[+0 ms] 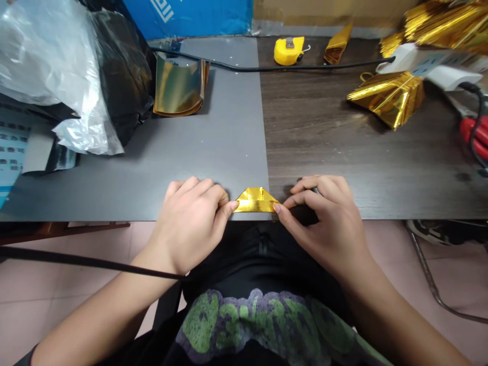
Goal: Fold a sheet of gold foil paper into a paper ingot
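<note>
A small folded piece of gold foil paper (255,200), shaped like a flat trapezoid, lies at the near edge of the table (213,152). My left hand (194,218) pinches its left corner with curled fingers. My right hand (324,218) pinches its right corner the same way. Both hands rest on the table edge, one on each side of the foil.
A curled stack of gold sheets (179,86) stands at the back left beside black and clear plastic bags (76,71). Folded gold foil pieces (392,96) lie at the back right, near a yellow tape measure (288,51), a white power strip (438,66) and a black cable (305,67).
</note>
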`<state>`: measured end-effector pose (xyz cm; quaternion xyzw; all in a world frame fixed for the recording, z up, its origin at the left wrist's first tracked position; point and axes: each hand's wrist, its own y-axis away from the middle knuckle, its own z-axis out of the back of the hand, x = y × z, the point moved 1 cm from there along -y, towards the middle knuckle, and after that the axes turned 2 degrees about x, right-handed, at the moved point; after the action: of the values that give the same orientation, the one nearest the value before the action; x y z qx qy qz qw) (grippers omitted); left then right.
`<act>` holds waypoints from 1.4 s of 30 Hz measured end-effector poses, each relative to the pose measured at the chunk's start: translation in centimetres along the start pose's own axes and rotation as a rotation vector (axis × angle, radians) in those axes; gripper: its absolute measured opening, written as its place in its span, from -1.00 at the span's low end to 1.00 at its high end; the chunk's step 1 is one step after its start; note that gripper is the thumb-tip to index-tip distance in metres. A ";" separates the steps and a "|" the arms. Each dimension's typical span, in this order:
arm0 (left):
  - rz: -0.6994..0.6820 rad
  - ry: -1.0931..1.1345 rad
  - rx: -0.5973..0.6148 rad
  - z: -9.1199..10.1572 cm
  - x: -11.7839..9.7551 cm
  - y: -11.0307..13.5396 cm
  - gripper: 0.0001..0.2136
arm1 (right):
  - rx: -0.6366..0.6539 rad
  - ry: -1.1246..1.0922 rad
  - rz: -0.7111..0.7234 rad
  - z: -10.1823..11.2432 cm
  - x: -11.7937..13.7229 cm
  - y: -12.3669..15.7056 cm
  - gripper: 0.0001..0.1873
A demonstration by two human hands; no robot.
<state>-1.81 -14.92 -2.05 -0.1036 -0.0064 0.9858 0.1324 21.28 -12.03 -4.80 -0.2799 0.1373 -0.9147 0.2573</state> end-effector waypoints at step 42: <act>0.272 0.179 -0.087 -0.5 1.1 0.6 -0.81 | 0.079 0.276 0.412 -3.4 2.8 2.1 -0.46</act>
<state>-2.90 -15.25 -2.81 -0.1966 -0.0232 0.9802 -0.0070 18.12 -14.96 -7.11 -0.1080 0.1893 -0.8772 0.4278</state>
